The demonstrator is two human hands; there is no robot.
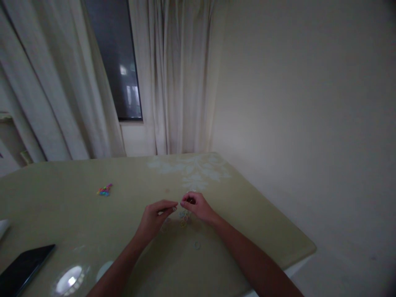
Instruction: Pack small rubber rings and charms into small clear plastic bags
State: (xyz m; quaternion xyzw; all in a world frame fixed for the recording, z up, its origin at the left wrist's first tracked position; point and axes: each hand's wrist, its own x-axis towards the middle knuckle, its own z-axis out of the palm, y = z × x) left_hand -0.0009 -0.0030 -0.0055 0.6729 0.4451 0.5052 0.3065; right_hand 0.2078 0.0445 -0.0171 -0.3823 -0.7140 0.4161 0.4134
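Observation:
My left hand (pixel 154 215) is closed in a pinch over the table, with a small pale bit showing at its fingertips, too small to name. Facing it, only a narrow gap away, my right hand (pixel 199 205) also pinches thumb against forefinger; what it holds, if anything, I cannot make out. Below and between the hands lies a loose pile of small coloured rings (pixel 185 219), partly pale, partly yellowish. Fainter loops (pixel 167 221) lie beside the left hand. A single pale ring (pixel 197 246) rests nearer to me.
A heap of small bright multicoloured pieces (pixel 104 190) lies farther left on the table (pixel 247 222). A dark flat device (pixel 26 266) sits at the lower left, near a bright round reflection. Curtains, a window and a wall border the far and right sides.

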